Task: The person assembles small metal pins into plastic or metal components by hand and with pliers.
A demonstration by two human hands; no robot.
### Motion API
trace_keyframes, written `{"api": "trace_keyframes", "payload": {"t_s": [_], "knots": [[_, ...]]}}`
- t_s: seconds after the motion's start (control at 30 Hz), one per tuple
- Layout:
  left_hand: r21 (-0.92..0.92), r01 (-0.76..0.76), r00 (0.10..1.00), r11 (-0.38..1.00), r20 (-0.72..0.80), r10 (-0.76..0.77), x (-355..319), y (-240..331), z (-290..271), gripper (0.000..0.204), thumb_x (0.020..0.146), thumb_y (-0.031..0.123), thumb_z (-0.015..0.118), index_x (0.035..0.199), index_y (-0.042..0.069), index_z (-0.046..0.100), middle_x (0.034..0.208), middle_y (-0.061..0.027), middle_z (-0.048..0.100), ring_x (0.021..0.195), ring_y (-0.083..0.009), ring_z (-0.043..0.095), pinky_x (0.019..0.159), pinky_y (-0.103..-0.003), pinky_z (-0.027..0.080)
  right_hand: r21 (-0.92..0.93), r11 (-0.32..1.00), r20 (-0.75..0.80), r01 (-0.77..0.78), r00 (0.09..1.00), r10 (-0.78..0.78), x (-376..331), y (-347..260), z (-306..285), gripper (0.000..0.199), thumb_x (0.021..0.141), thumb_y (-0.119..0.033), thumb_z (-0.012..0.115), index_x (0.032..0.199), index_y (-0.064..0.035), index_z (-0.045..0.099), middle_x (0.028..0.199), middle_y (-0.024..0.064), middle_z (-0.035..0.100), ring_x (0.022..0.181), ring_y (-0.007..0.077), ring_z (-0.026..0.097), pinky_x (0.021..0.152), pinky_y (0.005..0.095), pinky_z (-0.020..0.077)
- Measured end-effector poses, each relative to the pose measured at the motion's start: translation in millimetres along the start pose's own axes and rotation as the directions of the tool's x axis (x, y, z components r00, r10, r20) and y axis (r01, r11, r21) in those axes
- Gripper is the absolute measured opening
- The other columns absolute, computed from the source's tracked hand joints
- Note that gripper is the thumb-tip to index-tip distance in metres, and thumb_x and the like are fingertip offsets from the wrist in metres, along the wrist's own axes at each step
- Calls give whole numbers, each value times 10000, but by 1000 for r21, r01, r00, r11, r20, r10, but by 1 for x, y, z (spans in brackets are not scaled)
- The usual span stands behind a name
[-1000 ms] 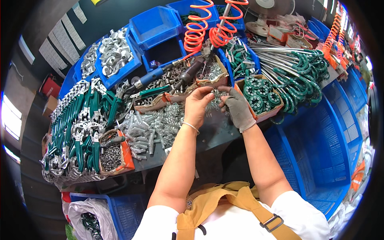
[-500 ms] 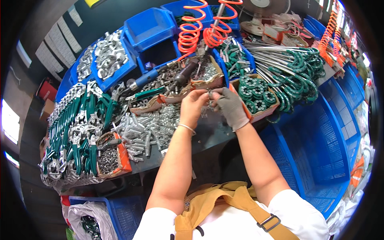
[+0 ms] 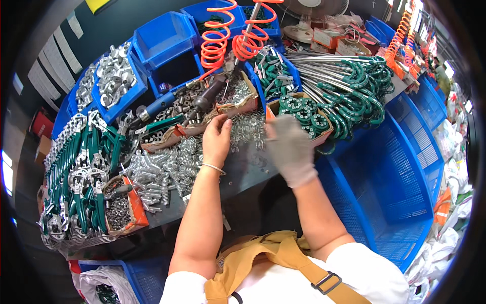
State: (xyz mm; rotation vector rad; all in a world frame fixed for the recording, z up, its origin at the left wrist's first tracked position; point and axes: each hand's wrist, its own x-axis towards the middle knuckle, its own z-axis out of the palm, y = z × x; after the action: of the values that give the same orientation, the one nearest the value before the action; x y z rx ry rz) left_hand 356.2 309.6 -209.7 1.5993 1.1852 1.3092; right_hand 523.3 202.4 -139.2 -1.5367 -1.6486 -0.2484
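Note:
My bare left hand [image 3: 216,143], with a bracelet at its wrist, hovers over the bench by a pile of metal springs [image 3: 169,169]. Its fingers are loosely bent, the thumb a little apart, and I see nothing between them. My right hand [image 3: 292,152] wears a grey glove and is smeared by motion; whether its fingers hold anything is not visible. It is near a carton of green round parts [image 3: 302,114]. Ring-shaped wire coils [image 3: 251,129] lie between and beyond the two hands.
Green-handled locking pliers [image 3: 83,167] are stacked at the left, beside a carton of small metal parts [image 3: 121,210]. A dark air screwdriver [image 3: 208,96] hangs under orange coiled hoses [image 3: 217,45]. Green-and-steel U-shaped clamp parts [image 3: 349,93] and large blue crates [image 3: 390,177] stand right.
My hands were together at the fingertips and have parted. The right hand has moved toward me, the left is now on its own. The whole view has shifted slightly.

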Motion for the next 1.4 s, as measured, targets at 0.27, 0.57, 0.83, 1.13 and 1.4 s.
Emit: {"api": "trace_keyframes", "payload": {"t_s": [0.27, 0.57, 0.83, 1.13, 1.4], "knots": [[53, 19, 998, 998, 65, -22, -6, 16, 11, 222, 908, 173, 606, 1043, 3, 652, 872, -62, 662, 705, -122, 566, 675, -272, 468, -162, 930, 193, -331, 913, 358, -17, 50, -51, 299, 847, -328, 671, 912, -38, 642, 912, 137, 634, 834, 322, 641, 726, 426, 514], [93, -23, 997, 995, 73, 16, -8, 4, 13, 205, 908, 164, 604, 1031, 9, 659, 790, -16, 639, 656, -82, 540, 629, -245, 453, -262, 894, 234, -362, 875, 423, -6, 43, -44, 280, 844, -315, 659, 889, -40, 640, 969, 141, 626, 865, 308, 643, 746, 413, 525], [160, -53, 993, 986, 114, 35, -10, 6, 15, 210, 903, 176, 603, 1022, 15, 665, 745, -35, 640, 623, -100, 551, 614, -263, 460, -71, 825, 167, -560, 809, 563, 4, 54, -55, 285, 819, -278, 672, 850, 6, 661, 779, 150, 672, 747, 296, 656, 699, 371, 502], [188, -35, 989, 982, 147, 7, -12, 10, 16, 200, 894, 167, 594, 1007, 17, 665, 892, -161, 662, 799, -257, 637, 754, -339, 495, -305, 790, 50, -533, 819, 572, 6, 64, -54, 314, 842, -320, 639, 855, -7, 667, 787, 174, 680, 781, 339, 662, 727, 420, 503], [197, -63, 989, 978, 142, 35, -12, 8, 16, 207, 889, 167, 608, 1015, 13, 666, 822, -102, 652, 707, -171, 604, 682, -301, 488, -359, 749, -23, -557, 807, 590, 6, 49, -58, 320, 847, -344, 652, 941, -47, 578, 800, 177, 671, 813, 366, 657, 732, 452, 503]]}}
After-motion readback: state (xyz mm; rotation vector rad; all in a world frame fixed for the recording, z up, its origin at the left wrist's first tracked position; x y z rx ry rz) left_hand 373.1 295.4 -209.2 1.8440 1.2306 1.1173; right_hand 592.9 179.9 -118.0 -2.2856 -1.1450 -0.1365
